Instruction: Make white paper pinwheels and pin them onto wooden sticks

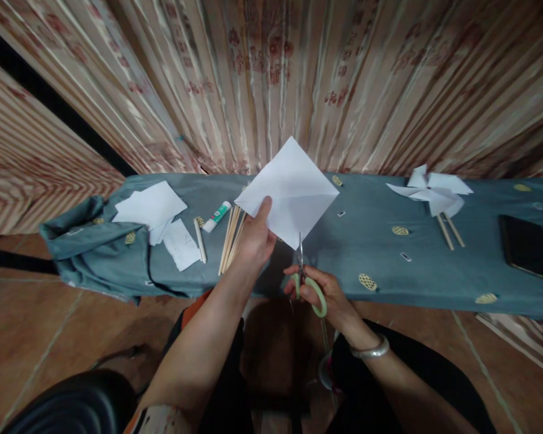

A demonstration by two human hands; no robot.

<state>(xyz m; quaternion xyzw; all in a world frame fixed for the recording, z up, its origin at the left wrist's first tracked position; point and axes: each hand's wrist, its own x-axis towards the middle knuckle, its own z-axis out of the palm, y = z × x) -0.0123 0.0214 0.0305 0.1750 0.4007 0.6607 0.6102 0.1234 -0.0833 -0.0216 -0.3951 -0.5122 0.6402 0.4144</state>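
A square sheet of white paper point(294, 175), creased across its middle, is held up with one corner toward me. My left hand point(256, 238) pinches its left part, thumb on top and fingers hidden beneath. In my right hand point(321, 292) is a pair of scissors point(315, 295) with pale green handles, my fingers through the loops. The blades point away from me and meet the paper at its near corner. Whether they have cut into it, I cannot make out.
Left on the cloth-covered table point(362, 241) lie white papers point(151, 205), a glue stick point(217, 217), a white stick-like item point(200, 240) and several wooden sticks point(230, 241). Right are a paper pinwheel point(429, 190) on sticks and a dark flat device point(527, 247). A curtain point(271, 78) hangs behind.
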